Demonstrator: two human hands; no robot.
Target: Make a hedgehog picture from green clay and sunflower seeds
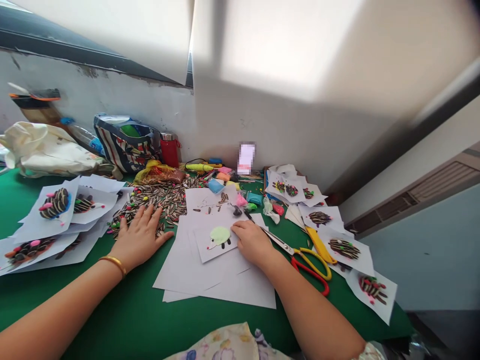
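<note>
My left hand (139,237), with a gold bangle at the wrist, lies palm down with spread fingers over the near edge of a pile of striped sunflower seeds (170,197). My right hand (252,241) rests with curled fingers at the right edge of a small white card (210,252); whether the fingers pinch it is not clear. The card carries a pale green clay hedgehog shape (220,236) with dark feet and a pink nose. Beneath it are larger white sheets (180,275). Large scissors (315,262) with yellow and red handles lie right of my right hand.
Seed-decorated cards lie at the left (92,205) and right (363,250). Clay packets (255,198), a yellow cutter (320,245) and a lit phone (246,159) are towards the wall. A red flask (170,150), striped bag (125,145) and cream bag (48,150) stand back left.
</note>
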